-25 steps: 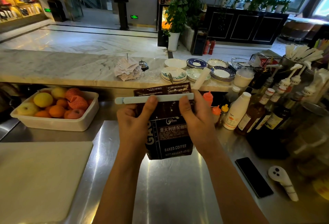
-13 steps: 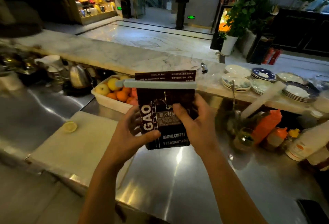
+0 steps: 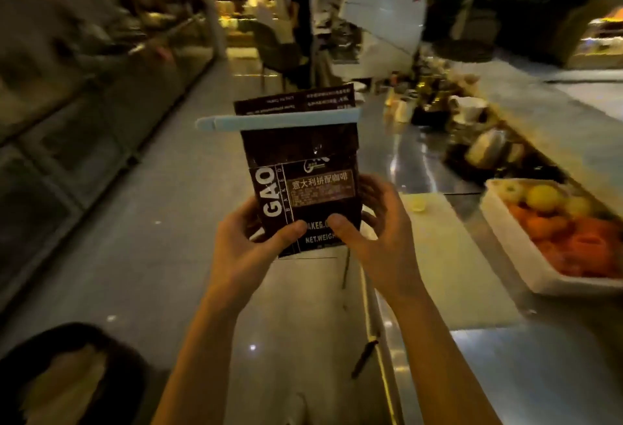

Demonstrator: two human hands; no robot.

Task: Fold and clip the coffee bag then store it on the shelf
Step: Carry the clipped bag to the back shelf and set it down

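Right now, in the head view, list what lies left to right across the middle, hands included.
left hand → coffee bag, with the clip across its folded top → right hand → cutting board → white tub of fruit

Fruit tray (image 3: 505,222) right of the coffee bag (image 3: 303,161) (clip (image 3: 276,121) across top).

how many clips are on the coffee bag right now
1. A single pale blue clip runs across the folded top of the coffee bag, which the left hand and right hand hold at its lower half. The bag's back is hidden.
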